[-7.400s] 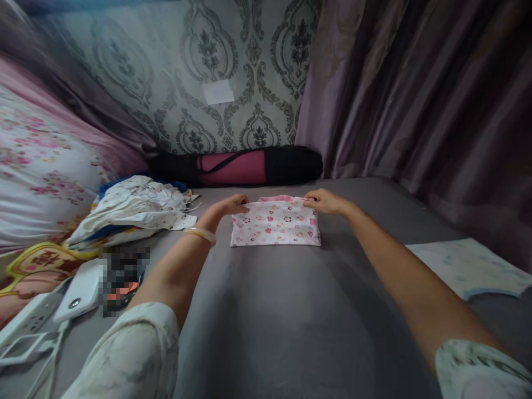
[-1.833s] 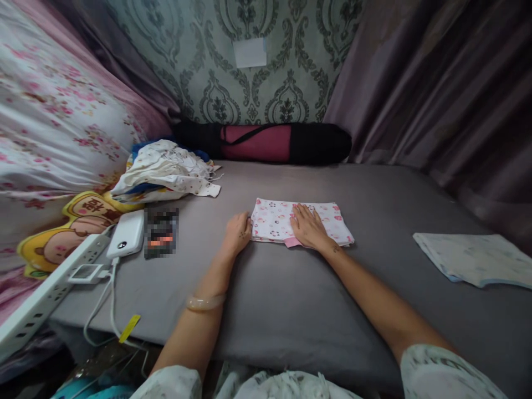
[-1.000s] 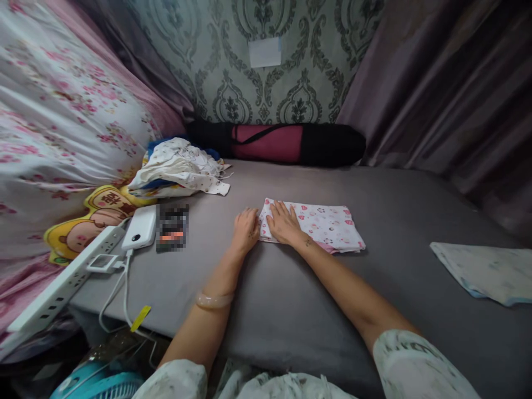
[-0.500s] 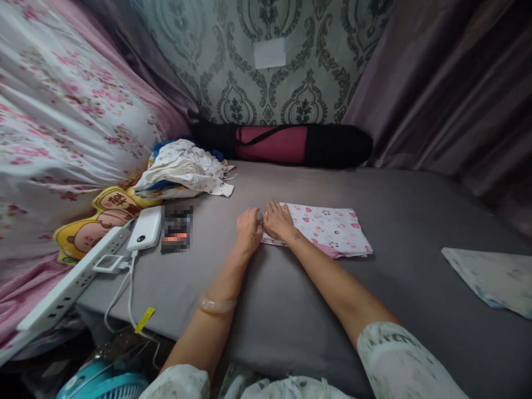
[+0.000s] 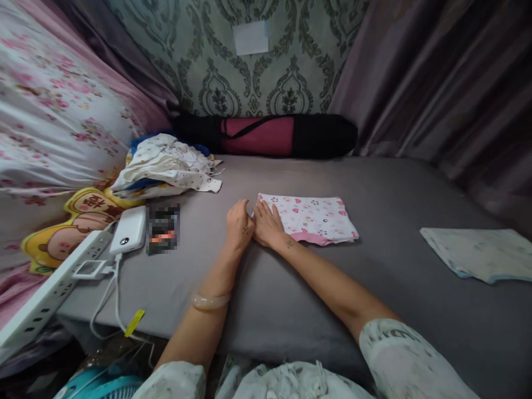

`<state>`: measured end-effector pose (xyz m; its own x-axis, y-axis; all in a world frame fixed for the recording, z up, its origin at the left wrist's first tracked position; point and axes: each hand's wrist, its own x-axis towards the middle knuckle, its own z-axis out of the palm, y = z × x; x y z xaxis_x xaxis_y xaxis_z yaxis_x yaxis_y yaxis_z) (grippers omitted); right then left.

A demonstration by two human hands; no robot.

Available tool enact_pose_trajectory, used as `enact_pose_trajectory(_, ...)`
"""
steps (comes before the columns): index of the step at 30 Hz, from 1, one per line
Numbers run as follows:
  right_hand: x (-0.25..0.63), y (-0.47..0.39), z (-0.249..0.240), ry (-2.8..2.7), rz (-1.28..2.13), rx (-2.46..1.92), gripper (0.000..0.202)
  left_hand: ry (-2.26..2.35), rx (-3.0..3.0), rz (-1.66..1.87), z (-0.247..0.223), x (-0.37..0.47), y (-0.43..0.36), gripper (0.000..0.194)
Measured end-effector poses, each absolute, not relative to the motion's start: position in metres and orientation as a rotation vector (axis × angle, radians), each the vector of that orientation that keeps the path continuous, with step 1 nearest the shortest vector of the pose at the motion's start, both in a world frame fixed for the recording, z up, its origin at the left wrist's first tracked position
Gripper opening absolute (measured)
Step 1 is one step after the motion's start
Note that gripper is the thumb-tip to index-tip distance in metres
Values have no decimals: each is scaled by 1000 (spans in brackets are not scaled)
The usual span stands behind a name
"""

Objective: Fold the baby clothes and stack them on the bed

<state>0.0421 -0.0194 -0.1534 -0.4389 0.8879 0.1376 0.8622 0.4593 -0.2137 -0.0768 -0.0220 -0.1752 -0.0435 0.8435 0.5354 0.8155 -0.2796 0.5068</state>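
A folded white garment (image 5: 320,216), printed with pink hearts and small flowers and trimmed in pink, lies flat in front of me. My right hand (image 5: 268,224) rests palm down on its left end, fingers stretched and slightly apart. Beside it, just off the left edge of the cloth, is my left hand (image 5: 240,227) with curled fingers. The two hands touch or nearly touch at the thumbs. Whether the left fingers pinch a bit of the cloth is hidden. A bracelet (image 5: 210,302) circles the left wrist.
On the grey sheet (image 5: 282,310), another folded pale cloth (image 5: 477,252) lies right. Crumpled clothes (image 5: 170,166), a power bank (image 5: 128,230), a power strip (image 5: 54,293) and a cushion (image 5: 62,235) are left. A black and maroon long bag (image 5: 257,136) lies along the wall.
The view has turned slightly, so everything sits further left and a little higher. The right fingers are spread a bit more on the garment. The left hand stays curled beside it.
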Motion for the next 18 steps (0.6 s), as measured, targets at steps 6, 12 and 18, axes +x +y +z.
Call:
enact_pose_trajectory(6, 41, -23, -157, -2468, 188, -1500, 54, 1813, 2211, 1223, -175, -75, -22, 44)
enact_pose_trajectory(12, 75, -27, -144, -2327, 270, -1576, 57, 1714, 2299, 1213, -173, -71, -26, 43)
enact_pose_trajectory(18, 131, -34, -152, -2306, 161, -1752, 58, 1480, 2487, 1067, -173, -60, -31, 34)
